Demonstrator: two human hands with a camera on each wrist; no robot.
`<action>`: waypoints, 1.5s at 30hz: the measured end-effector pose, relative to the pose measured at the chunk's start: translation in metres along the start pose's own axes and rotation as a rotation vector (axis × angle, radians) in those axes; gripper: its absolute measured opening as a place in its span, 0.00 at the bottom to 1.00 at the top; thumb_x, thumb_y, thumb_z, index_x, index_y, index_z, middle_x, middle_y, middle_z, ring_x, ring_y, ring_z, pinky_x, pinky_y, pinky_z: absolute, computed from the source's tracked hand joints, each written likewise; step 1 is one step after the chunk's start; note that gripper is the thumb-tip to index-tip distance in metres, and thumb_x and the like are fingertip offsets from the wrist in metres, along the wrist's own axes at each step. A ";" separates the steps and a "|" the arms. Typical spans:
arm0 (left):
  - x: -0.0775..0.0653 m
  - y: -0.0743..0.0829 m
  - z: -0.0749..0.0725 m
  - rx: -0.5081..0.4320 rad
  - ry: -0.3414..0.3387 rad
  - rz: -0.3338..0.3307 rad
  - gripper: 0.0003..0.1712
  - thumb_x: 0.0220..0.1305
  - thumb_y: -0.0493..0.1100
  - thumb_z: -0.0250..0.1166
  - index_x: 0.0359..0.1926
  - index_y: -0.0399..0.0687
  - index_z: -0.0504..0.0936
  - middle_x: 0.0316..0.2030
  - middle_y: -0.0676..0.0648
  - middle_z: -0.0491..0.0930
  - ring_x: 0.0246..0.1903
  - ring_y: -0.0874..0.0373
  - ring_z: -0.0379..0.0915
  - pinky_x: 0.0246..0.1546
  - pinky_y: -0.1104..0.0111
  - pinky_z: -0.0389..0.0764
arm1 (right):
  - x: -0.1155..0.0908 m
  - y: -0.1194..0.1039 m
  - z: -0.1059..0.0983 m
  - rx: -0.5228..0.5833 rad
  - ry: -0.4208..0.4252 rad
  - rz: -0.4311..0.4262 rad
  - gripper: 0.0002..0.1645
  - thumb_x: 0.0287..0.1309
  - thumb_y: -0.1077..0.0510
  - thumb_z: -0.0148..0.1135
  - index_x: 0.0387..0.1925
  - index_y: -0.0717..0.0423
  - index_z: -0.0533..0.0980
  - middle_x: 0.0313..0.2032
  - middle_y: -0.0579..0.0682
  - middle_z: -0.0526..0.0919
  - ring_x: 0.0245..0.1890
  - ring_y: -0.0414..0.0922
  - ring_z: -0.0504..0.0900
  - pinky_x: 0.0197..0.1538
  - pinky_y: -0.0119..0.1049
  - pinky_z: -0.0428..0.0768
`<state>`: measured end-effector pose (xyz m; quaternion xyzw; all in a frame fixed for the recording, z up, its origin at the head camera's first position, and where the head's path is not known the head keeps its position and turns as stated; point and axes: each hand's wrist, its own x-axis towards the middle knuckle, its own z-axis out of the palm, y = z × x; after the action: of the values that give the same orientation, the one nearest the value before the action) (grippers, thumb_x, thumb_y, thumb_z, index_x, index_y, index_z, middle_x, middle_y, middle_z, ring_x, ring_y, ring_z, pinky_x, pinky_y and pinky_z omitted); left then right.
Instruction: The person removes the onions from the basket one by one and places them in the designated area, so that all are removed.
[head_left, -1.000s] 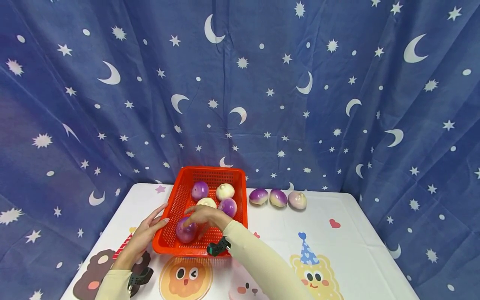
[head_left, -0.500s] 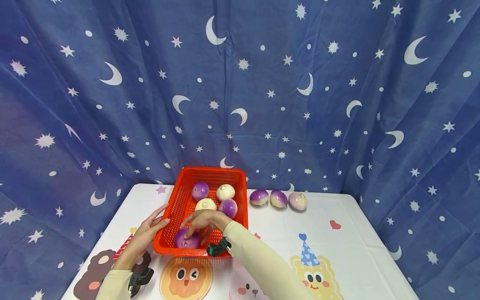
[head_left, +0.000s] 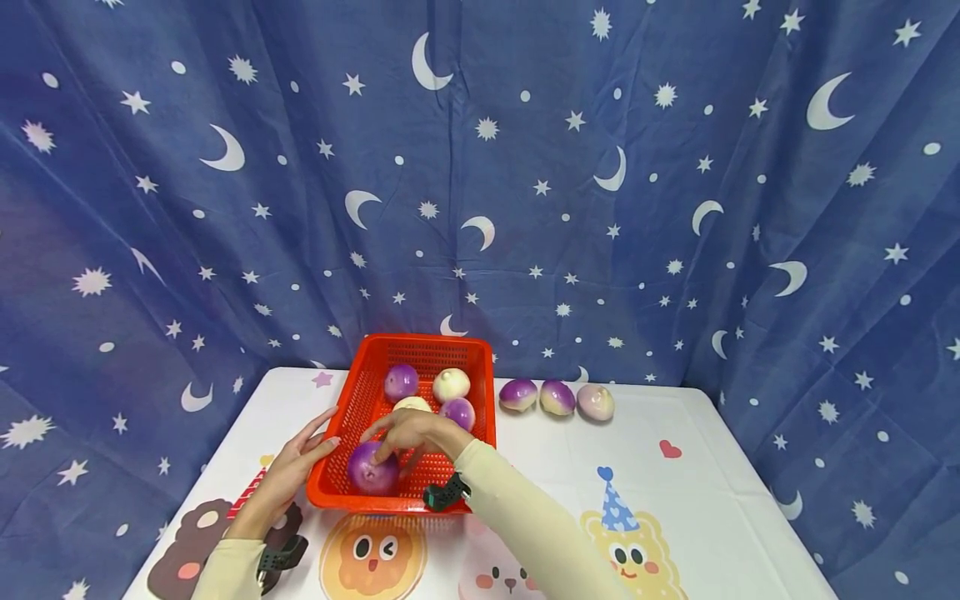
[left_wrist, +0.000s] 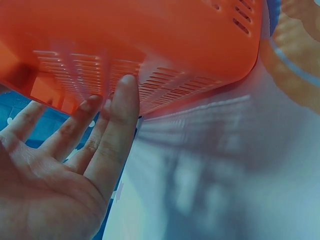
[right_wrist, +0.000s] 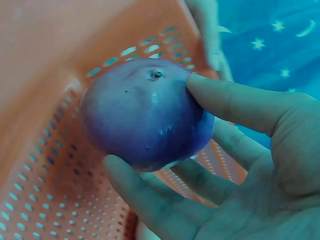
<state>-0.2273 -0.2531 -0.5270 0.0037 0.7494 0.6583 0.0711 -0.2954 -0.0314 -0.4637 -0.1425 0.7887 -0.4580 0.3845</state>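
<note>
My right hand [head_left: 412, 433] grips a purple-and-white turnip [head_left: 371, 471] at the near left inside the red basket [head_left: 438, 504]. In the right wrist view, the thumb lies on one side of the turnip [right_wrist: 145, 115] and the fingers curl under the other, with its small stem scar facing the camera. Against the basket's outer left wall rests my left hand [head_left: 288, 471]. Its fingers [left_wrist: 117, 120] are spread and nearly straight, with the tips at the slotted wall in the left wrist view.
Farther back in the basket lie two more purple turnips [head_left: 401, 382] and two pale ones [head_left: 451, 385], one partly behind my right hand. A row of three turnips [head_left: 557, 397] sits on the white cartoon tablecloth [head_left: 712, 467], right of the basket. A blue star-patterned curtain [head_left: 525, 208] hangs behind.
The turnip in my right hand goes down toward the basket's near wall, then comes up slightly with the hand. The left hand stays at the basket's side.
</note>
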 end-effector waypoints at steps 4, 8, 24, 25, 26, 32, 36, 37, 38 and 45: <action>0.000 0.000 -0.001 -0.010 -0.010 0.000 0.38 0.71 0.52 0.58 0.77 0.63 0.51 0.70 0.32 0.62 0.50 0.59 0.81 0.50 0.59 0.84 | -0.011 -0.007 -0.007 0.030 0.001 -0.052 0.21 0.53 0.65 0.70 0.48 0.44 0.83 0.39 0.51 0.79 0.39 0.49 0.77 0.39 0.51 0.86; 0.001 0.003 -0.001 -0.022 -0.021 0.005 0.38 0.72 0.52 0.57 0.77 0.63 0.51 0.69 0.31 0.62 0.47 0.63 0.81 0.49 0.59 0.84 | -0.023 -0.015 -0.014 0.038 0.007 -0.109 0.22 0.53 0.62 0.71 0.50 0.42 0.82 0.49 0.49 0.80 0.45 0.49 0.80 0.41 0.52 0.86; 0.003 0.003 -0.001 -0.007 -0.001 -0.002 0.39 0.71 0.53 0.58 0.77 0.63 0.51 0.67 0.34 0.66 0.51 0.58 0.79 0.50 0.60 0.84 | -0.057 -0.031 -0.030 0.150 0.065 -0.267 0.25 0.53 0.63 0.70 0.54 0.46 0.81 0.53 0.49 0.81 0.44 0.45 0.82 0.43 0.46 0.87; 0.003 0.003 -0.001 -0.009 0.001 -0.003 0.39 0.71 0.52 0.58 0.77 0.63 0.51 0.67 0.34 0.66 0.51 0.58 0.79 0.51 0.60 0.84 | -0.059 -0.031 -0.031 0.158 0.066 -0.279 0.25 0.53 0.63 0.70 0.55 0.47 0.80 0.54 0.49 0.80 0.44 0.46 0.82 0.43 0.47 0.87; 0.003 0.003 -0.001 -0.011 0.001 -0.004 0.39 0.71 0.52 0.57 0.77 0.63 0.51 0.67 0.33 0.66 0.51 0.58 0.79 0.51 0.60 0.84 | -0.062 -0.031 -0.032 0.164 0.069 -0.286 0.26 0.53 0.63 0.70 0.55 0.47 0.80 0.54 0.49 0.80 0.44 0.45 0.82 0.44 0.46 0.87; 0.001 0.003 -0.001 -0.010 -0.001 -0.015 0.39 0.72 0.52 0.57 0.77 0.63 0.50 0.69 0.33 0.63 0.53 0.55 0.78 0.51 0.61 0.84 | -0.076 -0.024 -0.040 0.142 0.125 -0.330 0.27 0.53 0.64 0.70 0.57 0.48 0.80 0.56 0.48 0.81 0.43 0.45 0.83 0.40 0.40 0.87; 0.001 0.003 -0.001 -0.015 -0.001 -0.010 0.39 0.72 0.52 0.57 0.77 0.63 0.50 0.69 0.32 0.63 0.53 0.54 0.78 0.50 0.62 0.84 | -0.087 -0.016 -0.048 0.138 0.163 -0.357 0.28 0.54 0.63 0.70 0.58 0.47 0.79 0.57 0.49 0.80 0.44 0.46 0.83 0.40 0.39 0.87; 0.001 0.003 -0.001 -0.014 -0.002 -0.009 0.39 0.72 0.52 0.57 0.77 0.63 0.50 0.69 0.32 0.63 0.53 0.54 0.78 0.50 0.63 0.84 | -0.090 -0.014 -0.050 0.141 0.172 -0.364 0.28 0.54 0.62 0.70 0.58 0.47 0.79 0.57 0.49 0.80 0.45 0.46 0.83 0.40 0.40 0.87; 0.001 0.003 -0.001 -0.013 -0.002 -0.007 0.39 0.72 0.52 0.57 0.77 0.63 0.50 0.69 0.32 0.63 0.53 0.54 0.78 0.49 0.63 0.84 | -0.093 -0.012 -0.052 0.142 0.181 -0.372 0.28 0.54 0.62 0.70 0.58 0.46 0.79 0.57 0.50 0.79 0.46 0.46 0.83 0.41 0.41 0.87; 0.001 0.002 0.000 -0.015 -0.015 -0.010 0.39 0.72 0.52 0.56 0.77 0.63 0.49 0.70 0.32 0.62 0.52 0.56 0.78 0.49 0.64 0.84 | -0.111 0.002 -0.066 0.157 0.247 -0.384 0.28 0.54 0.59 0.70 0.58 0.41 0.78 0.57 0.51 0.80 0.42 0.47 0.86 0.45 0.46 0.86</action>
<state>-0.2285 -0.2525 -0.5250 0.0045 0.7441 0.6633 0.0798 -0.2703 0.0739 -0.3940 -0.2026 0.7502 -0.5966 0.2007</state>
